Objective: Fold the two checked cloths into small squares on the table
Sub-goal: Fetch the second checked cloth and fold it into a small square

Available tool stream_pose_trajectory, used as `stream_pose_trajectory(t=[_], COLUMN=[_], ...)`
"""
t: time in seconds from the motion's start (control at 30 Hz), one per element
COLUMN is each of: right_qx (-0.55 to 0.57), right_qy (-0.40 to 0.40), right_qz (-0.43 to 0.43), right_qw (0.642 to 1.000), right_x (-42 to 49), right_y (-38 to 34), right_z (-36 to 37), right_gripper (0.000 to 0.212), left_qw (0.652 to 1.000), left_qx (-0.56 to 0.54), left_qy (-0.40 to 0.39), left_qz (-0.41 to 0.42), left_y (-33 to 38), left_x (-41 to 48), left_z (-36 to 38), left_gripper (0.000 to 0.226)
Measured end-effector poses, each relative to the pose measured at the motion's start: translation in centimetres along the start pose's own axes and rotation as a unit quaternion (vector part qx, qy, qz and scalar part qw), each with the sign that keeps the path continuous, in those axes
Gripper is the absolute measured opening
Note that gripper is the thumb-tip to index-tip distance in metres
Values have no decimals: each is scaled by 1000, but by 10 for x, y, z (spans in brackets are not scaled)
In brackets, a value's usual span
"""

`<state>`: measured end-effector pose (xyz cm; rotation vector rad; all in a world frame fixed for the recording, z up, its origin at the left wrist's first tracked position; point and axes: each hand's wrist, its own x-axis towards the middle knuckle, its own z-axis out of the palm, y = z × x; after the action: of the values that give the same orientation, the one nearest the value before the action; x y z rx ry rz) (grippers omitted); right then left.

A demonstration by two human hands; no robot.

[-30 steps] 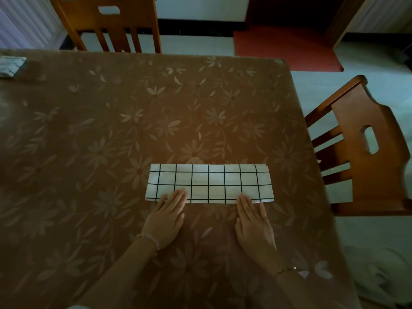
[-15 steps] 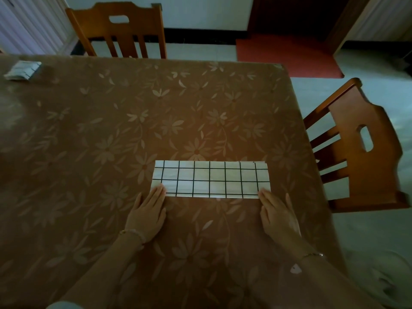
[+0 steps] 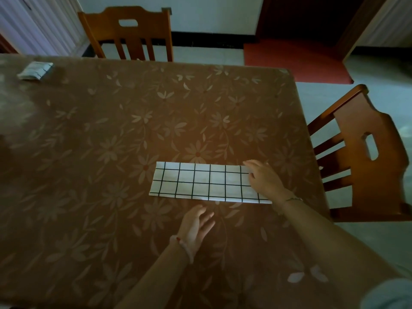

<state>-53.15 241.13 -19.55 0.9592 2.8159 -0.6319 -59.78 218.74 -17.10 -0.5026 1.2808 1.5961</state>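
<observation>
A white checked cloth [image 3: 200, 182], folded into a long narrow strip, lies flat on the table [image 3: 111, 152] in front of me. My right hand [image 3: 264, 178] covers the strip's right end, fingers reaching its far right corner and thumb on top, pinching that end. My left hand [image 3: 196, 224] is off the cloth, just below the strip's near edge, with its fingers apart and holding nothing. The second checked cloth [image 3: 35, 70] sits as a small folded bundle at the far left of the table.
The table wears a brown flower-patterned cover. One wooden chair [image 3: 131, 34] stands at the far side, and another chair [image 3: 365, 152] is close to the right edge. A red mat [image 3: 294, 61] lies on the floor beyond.
My right hand moved from the strip's near right corner up onto its right end. My left hand left the near left corner and slid right, below the strip's middle.
</observation>
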Motion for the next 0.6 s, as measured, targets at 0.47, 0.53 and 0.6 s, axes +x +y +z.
stream_pose_trajectory(t=[0.47,0.53,0.6], right_qx=[44,71,90], right_qy=[-10,-9,-11], right_qz=[39,58,61], right_qw=[998,996,994], right_x=[-42,-63,-81], right_y=[-5,-15,-24], right_z=[18,27,35], right_gripper=[36,35,34], left_qw=[999,998,994], left_qx=[13,41,88], left_qy=[12,12,12], left_qz=[48,54,61], left_y=[42,47,50], left_x=[31,31,29], left_z=[-3,-4,-5], left_gripper=[39,40,40])
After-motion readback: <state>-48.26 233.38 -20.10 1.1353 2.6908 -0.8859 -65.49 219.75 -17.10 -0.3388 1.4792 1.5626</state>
